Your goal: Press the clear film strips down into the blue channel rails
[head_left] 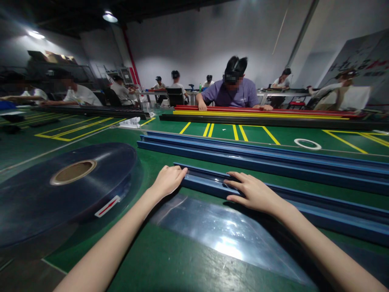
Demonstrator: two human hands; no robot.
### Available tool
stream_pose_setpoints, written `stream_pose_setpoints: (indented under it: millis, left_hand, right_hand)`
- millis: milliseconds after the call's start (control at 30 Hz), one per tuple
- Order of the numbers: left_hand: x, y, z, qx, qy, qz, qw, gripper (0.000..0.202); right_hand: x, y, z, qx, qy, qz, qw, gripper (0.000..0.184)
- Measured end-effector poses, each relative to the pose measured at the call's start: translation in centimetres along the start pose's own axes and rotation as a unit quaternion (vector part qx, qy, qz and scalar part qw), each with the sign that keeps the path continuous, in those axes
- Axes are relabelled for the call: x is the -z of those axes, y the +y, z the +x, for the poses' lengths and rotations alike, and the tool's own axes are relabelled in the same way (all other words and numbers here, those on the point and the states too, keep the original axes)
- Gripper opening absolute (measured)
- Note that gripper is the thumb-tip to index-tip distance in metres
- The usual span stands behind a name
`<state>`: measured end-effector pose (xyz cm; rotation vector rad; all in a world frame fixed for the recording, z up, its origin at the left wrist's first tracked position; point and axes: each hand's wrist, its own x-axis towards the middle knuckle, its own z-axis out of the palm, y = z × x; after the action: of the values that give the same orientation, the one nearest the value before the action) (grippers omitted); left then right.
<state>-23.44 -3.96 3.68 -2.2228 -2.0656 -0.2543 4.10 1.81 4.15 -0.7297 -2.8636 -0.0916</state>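
Observation:
A long blue channel-shaped rail (304, 205) lies across the green floor in front of me. My left hand (167, 181) is curled at the rail's left end, fingers closed against it and the edge of a clear plastic film (219, 229) that lies beneath. My right hand (252, 194) rests on top of the rail a little to the right, fingers stretched over its groove. A second, longer set of blue rails (258, 156) lies just beyond.
A big roll of clear film (60, 190) lies flat at my left. A white tape ring (307, 143) sits on the floor beyond. A person in a purple shirt (232, 93) works on red, yellow and black rails (261, 113). Other people sit further back.

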Motion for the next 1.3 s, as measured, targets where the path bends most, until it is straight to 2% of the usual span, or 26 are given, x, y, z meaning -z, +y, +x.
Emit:
stream_pose_setpoints:
  millis: [133,367,467,567,700,833,933,1033,1133,1200,1300]
  left_hand:
    - [-0.1,-0.6,0.1,0.021,0.009,-0.003,1.0,0.051]
    - [0.4,-1.4,-0.3,0.127,0.07,0.051,0.988,0.052]
    - [0.4,-1.7,-0.6,0.142,0.097,0.083,0.982,0.047]
    - [0.4,-0.9,-0.6,0.125,0.139,0.09,0.978,0.035]
    - [0.0,2.5,-0.1,0.028,0.173,0.047,0.983,0.026]
    - [-0.3,7.9,1.0,-0.127,0.151,0.007,0.98,0.027]
    - [-0.5,12.4,2.0,-0.201,0.13,-0.004,0.971,0.03]
    - [-0.7,16.6,2.9,-0.247,0.112,-0.01,0.962,0.043]
    - [-1.4,19.9,3.7,-0.277,0.103,-0.015,0.955,0.064]
    - [-2.0,21.3,4.0,-0.282,0.097,-0.012,0.954,0.073]
    - [-2.9,22.1,4.4,-0.272,0.096,0.006,0.958,0.076]
  right_hand:
    - [0.0,0.0,0.0,0.001,0.007,0.011,1.0,0.049]
    - [-0.1,0.2,-0.1,0.001,-0.002,0.008,1.0,0.051]
    - [-0.1,0.1,-0.1,0.004,0.002,0.007,1.0,0.052]
    - [0.3,0.2,-0.2,0.007,0.037,0.015,0.999,0.048]
    - [1.4,0.7,-1.0,-0.023,0.081,0.012,0.996,0.039]
    - [2.4,1.8,-3.0,-0.077,0.081,-0.01,0.994,0.036]
    - [2.7,2.9,-5.0,-0.132,0.08,-0.039,0.987,0.033]
    - [2.9,3.9,-7.1,-0.179,0.084,-0.065,0.978,0.029]
    - [3.2,4.7,-9.1,-0.209,0.095,-0.078,0.97,0.027]
    - [3.3,5.3,-10.5,-0.222,0.098,-0.081,0.967,0.027]
    - [3.1,6.0,-12.3,-0.231,0.097,-0.08,0.965,0.028]
